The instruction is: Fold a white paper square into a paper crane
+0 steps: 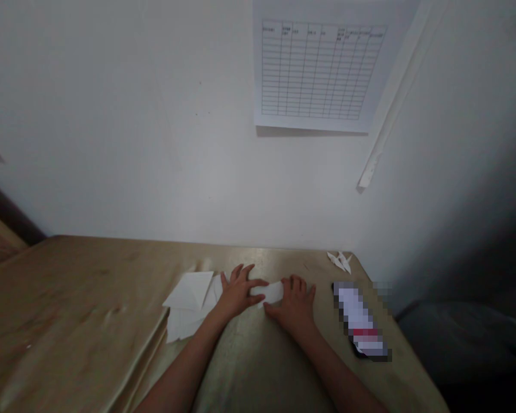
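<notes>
A small white piece of paper [273, 292] lies low over the tabletop between my two hands. At its left end, the thumb and index finger of my left hand [239, 291] grip it, while the other fingers of that hand are spread. My right hand [297, 304] grips the right end, its fingers curled over the paper and its thumb at the near edge. Part of the paper is hidden under the right fingers. Just left of my left hand is a loose pile of white paper sheets [189, 310], some overlapping at angles.
The table [90, 321] has a wrinkled tan cover and meets a white wall. Right of my right hand lies a blurred-out phone [361, 321]. Paper scraps [340, 261] sit at the back right corner. A printed table sheet [313, 74] hangs on the wall.
</notes>
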`<state>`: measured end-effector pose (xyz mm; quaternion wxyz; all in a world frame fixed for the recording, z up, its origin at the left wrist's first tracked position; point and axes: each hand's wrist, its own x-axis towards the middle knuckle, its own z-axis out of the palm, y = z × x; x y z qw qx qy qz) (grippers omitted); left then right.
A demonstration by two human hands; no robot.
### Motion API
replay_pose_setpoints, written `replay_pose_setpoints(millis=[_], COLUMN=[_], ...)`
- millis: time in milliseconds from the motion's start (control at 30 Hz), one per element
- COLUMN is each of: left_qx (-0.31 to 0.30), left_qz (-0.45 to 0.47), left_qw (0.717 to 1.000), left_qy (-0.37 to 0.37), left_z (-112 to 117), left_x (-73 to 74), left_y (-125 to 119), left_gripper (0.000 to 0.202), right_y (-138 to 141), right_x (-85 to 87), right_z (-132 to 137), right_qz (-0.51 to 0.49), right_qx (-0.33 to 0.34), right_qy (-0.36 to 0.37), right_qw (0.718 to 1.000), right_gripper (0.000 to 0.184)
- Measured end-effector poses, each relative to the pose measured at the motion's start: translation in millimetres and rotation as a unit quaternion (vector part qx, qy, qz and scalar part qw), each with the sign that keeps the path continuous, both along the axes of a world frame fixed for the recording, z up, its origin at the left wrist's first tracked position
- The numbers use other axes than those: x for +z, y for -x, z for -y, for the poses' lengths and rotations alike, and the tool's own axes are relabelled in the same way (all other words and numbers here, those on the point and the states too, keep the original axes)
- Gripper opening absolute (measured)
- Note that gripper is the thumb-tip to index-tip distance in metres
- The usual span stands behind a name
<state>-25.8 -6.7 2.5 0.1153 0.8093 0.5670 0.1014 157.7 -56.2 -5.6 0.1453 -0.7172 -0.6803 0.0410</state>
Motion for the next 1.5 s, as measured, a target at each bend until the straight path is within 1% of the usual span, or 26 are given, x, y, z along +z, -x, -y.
replay_pose_setpoints(millis=[133, 233, 367, 433, 533, 600, 767, 900, 1100, 1367, 1433, 1500], left_qx=[0.000, 0.003, 0.003, 0.003, 0.003, 0.002, 0.002, 0.003, -0.003, -0.016, -0.027, -0.034], left_qz=[0.002, -0.001, -0.001, -0.001, -0.001, 0.001, 0.007, 0.005, 0.007, 0.001, 0.007, 0.011], left_qw=[1.000, 1.000, 1.000, 1.000, 1.000, 1.000, 1.000, 1.000, 1.000, 1.000, 1.000, 0.999], left_qy=[0.009, 0.011, 0.008, 0.010, 0.017, 0.018, 0.009, 0.010, 0.014, -0.001, -0.008, -0.014], left_z=[-0.1, 0.4, 1.3, 1.7, 2.1, 2.2, 1.0, 0.0, 0.7, 6.2, 7.5, 8.9], left_x=[0.2, 1.0, 1.9, 2.6, 3.5, 3.6, 0.6, -1.6, -1.6, 0.4, 0.9, 0.7], left_y=[-0.5, -0.8, -0.9, -1.0, -1.2, -1.2, -0.7, -0.2, -0.2, -2.6, -3.8, -5.2], left_gripper=[0.042, 0.041, 0.040, 0.041, 0.041, 0.041, 0.040, 0.041, 0.041, 0.047, 0.044, 0.037], right_y=[9.0, 10.1, 4.6, 0.5, -5.4, -8.3, -15.6, -26.0, -38.8, -49.2, -50.1, -50.8], right_x=[-6.0, -9.7, -10.8, -9.8, -8.3, -7.9, -6.9, -5.3, -5.4, -0.4, 0.7, 1.2], right_z=[1.0, 2.0, 2.5, 2.1, 1.3, 0.7, -2.5, -6.8, -11.5, -16.4, -17.1, -17.5], right_qz=[0.007, 0.006, -0.009, -0.023, -0.039, -0.042, -0.043, -0.044, -0.059, -0.070, -0.074, -0.079], right_qx=[-0.011, -0.005, 0.007, 0.014, 0.022, 0.025, 0.038, 0.081, 0.106, 0.137, 0.143, 0.152], right_qy=[0.008, 0.010, 0.010, 0.011, -0.003, -0.013, -0.026, -0.027, -0.022, 0.004, 0.010, 0.014], right_qw=[1.000, 1.000, 1.000, 1.000, 0.999, 0.999, 0.998, 0.995, 0.992, 0.988, 0.987, 0.985], right_gripper=[0.097, 0.100, 0.105, 0.100, 0.073, 0.064, 0.051, 0.043, 0.042, 0.055, 0.057, 0.057])
